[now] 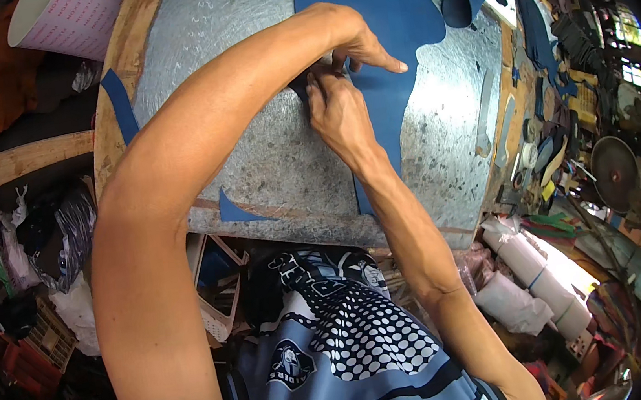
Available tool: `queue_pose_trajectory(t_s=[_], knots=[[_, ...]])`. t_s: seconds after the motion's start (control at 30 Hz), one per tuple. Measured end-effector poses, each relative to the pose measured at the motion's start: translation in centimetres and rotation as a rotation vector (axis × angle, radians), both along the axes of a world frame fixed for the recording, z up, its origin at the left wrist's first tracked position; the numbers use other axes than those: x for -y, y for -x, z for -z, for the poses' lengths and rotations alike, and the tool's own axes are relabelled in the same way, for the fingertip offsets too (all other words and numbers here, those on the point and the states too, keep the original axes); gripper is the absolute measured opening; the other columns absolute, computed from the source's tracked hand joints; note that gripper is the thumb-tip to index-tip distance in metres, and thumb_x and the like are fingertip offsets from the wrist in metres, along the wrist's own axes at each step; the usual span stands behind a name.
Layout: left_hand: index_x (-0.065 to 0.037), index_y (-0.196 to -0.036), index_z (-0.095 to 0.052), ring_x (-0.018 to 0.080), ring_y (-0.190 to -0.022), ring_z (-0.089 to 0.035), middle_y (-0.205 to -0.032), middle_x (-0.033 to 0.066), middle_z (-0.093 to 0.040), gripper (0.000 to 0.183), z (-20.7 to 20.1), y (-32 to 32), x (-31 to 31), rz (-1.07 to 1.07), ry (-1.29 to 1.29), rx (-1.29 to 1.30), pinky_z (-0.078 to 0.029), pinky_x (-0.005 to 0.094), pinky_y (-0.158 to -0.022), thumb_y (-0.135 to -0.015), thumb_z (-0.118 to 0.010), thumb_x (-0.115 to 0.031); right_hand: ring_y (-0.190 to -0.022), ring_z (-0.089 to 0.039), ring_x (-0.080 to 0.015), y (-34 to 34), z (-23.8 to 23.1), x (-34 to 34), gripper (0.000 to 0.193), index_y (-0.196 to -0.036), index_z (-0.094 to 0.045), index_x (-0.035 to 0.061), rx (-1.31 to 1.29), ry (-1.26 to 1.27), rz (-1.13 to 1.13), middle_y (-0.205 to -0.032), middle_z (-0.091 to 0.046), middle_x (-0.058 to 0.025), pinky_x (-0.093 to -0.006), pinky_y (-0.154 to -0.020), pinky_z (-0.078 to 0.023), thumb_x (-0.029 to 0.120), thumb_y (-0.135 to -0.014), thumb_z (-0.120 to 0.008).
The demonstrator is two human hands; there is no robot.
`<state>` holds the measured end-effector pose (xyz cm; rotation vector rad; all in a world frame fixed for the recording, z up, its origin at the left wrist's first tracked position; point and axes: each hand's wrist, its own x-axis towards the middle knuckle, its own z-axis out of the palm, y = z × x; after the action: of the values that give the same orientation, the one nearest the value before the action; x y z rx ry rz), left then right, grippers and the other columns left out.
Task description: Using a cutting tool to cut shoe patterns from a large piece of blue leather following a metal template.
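Observation:
A large blue sheet (373, 4), leather-like and with a wavy cut right edge, lies on the scratched metal tabletop. My left hand (353, 34) arches over it from the left, fingers apart, one stretched out with its tip on the sheet and the others pointing down. Just below, my right hand (340, 111) rests at the sheet's left edge with its fingers curled together. Whatever they grip is hidden. Beside those fingers a small dark patch (298, 84) shows, partly behind my left forearm; its kind cannot be made out.
A blue offcut (236, 208) lies near the table's front edge, a blue strip (120, 104) at its left rim. Flat grey strips (485, 114) lie on the right. A white roll (67, 23) stands far left; wrapped rolls (539, 278) and clutter fill the right side.

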<state>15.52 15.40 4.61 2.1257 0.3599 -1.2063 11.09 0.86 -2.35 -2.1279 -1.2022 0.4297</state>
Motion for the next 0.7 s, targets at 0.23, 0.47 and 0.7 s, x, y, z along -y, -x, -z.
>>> queue_pose_trajectory(t_s=[0.23, 0.47, 0.7], knots=[[0.003, -0.137, -0.055, 0.0441, -0.141, -0.037, -0.148, 0.0298, -0.043, 0.113, 2.2, 1.2, -0.1, 0.024, 0.026, 0.164, -0.026, 0.0621, -0.113, -0.072, -0.051, -0.089, -0.092, -0.065, -0.0476, 1.5, -0.4, -1.4, 0.03, -0.114, -0.063, -0.0083, 0.043, 0.017, 0.101, -0.1, -0.066, -0.0332, -0.0515, -0.084, -0.052, 0.008, -0.09, -0.056], [0.003, -0.144, -0.046, 0.0413, -0.147, -0.026, -0.154, 0.0287, -0.033, 0.116, 3.4, 1.2, 0.1, 0.022, 0.095, 0.111, -0.019, 0.0586, -0.118, -0.073, -0.051, -0.088, -0.1, -0.063, -0.0499, 2.4, -0.6, -1.9, 0.031, -0.114, -0.064, -0.0069, 0.021, 0.078, 0.166, -0.102, -0.065, -0.0354, -0.0511, -0.092, -0.049, 0.009, -0.09, -0.051], [-0.007, -0.15, -0.039, 0.0408, -0.146, -0.028, -0.156, 0.0251, -0.032, 0.11, 2.7, 1.4, 0.2, 0.09, 0.115, 0.136, -0.019, 0.0591, -0.118, -0.076, -0.046, -0.088, -0.092, -0.066, -0.0496, 2.7, 0.3, -2.1, 0.037, -0.121, -0.059, -0.0096, 0.126, 0.083, 0.149, -0.098, -0.065, -0.0364, -0.0529, -0.084, -0.054, 0.01, -0.09, -0.052]])
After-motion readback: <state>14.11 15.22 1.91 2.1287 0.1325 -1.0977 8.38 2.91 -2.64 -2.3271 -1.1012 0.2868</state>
